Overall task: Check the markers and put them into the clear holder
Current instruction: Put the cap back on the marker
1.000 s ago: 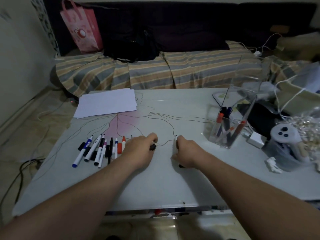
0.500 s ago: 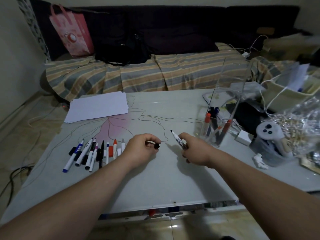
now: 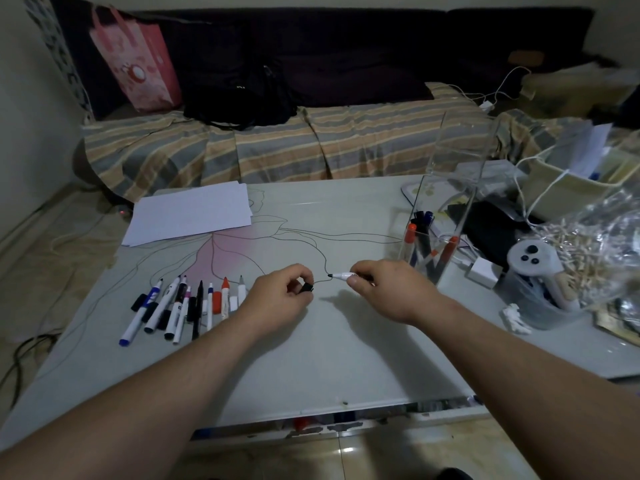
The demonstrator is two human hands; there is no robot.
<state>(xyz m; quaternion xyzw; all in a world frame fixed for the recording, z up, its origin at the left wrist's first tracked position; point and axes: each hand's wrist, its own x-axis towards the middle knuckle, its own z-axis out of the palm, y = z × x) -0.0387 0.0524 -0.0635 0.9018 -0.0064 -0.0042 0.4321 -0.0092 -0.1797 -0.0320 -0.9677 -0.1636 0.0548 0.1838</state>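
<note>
My right hand (image 3: pixel 388 289) grips an uncapped black marker (image 3: pixel 341 275), its tip pointing left toward my other hand, just above the table. My left hand (image 3: pixel 280 294) pinches the black cap (image 3: pixel 307 288) a short gap away from the tip. A row of several markers (image 3: pixel 180 306) with loose caps lies on the table (image 3: pixel 346 348) to the left of my left hand. The clear holder (image 3: pixel 446 188) stands upright at the right, with several markers (image 3: pixel 424 244) inside it.
A stack of white paper (image 3: pixel 190 216) lies at the table's back left. Right of the holder sit a white charger (image 3: pixel 482 271), a grey tub of items (image 3: pixel 540 282), a plastic bag (image 3: pixel 595 244) and cables. A striped sofa (image 3: pixel 311 147) runs behind.
My right hand lifted the marker off the table and turned its tip to point left at the cap. My left hand stayed in place, holding the cap.
</note>
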